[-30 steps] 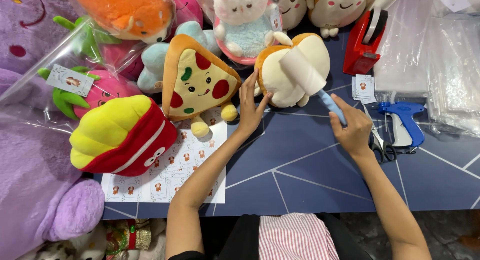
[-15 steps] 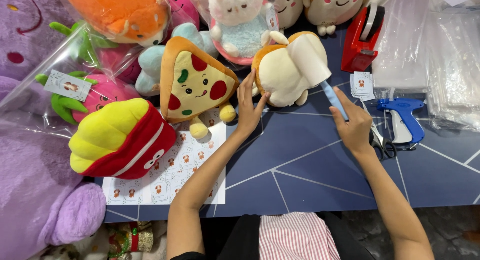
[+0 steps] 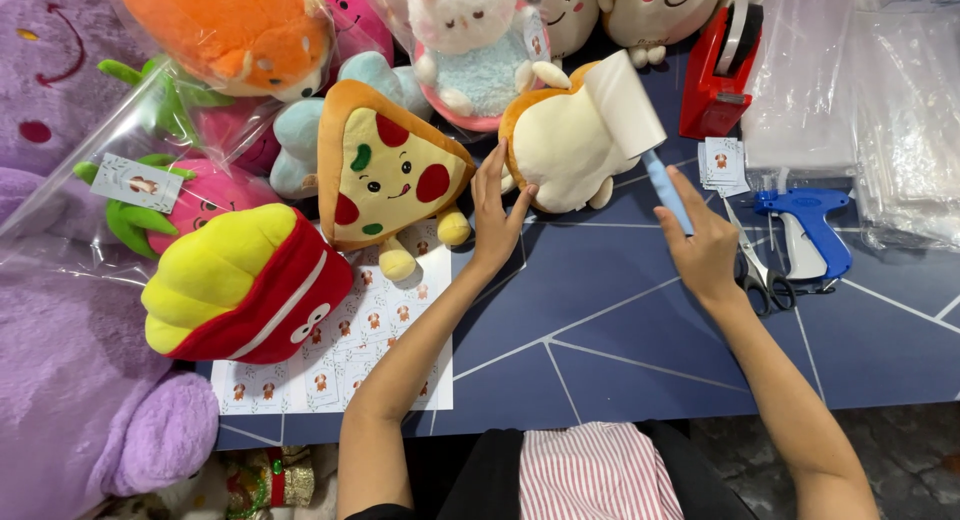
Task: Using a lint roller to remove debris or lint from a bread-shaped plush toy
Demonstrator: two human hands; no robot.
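The right hand is closed around the blue handle of a lint roller, whose white roll lies pressed on the upper right side of a cream and tan plush. The roller's long axis runs on a slant, from the hand at lower right up and to the left to the roll, so the plush lies up and to the left of that hand, beyond the handle's far end. The left hand is open, fingers stretched and close together, its fingertips touching the plush's lower left edge and its palm resting near the table. Of the two, the left hand is the nearer to the plush, bare skin against it; the right reaches it only through the roller. The plush sits toward the back of the dark blue table, between the two hands, touching a bagged white and pale blue plush behind it. Just left of the left hand lies a pizza slice plush, and further left a red and yellow fries plush on a sticker sheet. Right of the right hand are scissors and a blue tagging gun; a red tape dispenser stands behind, beside clear bags.
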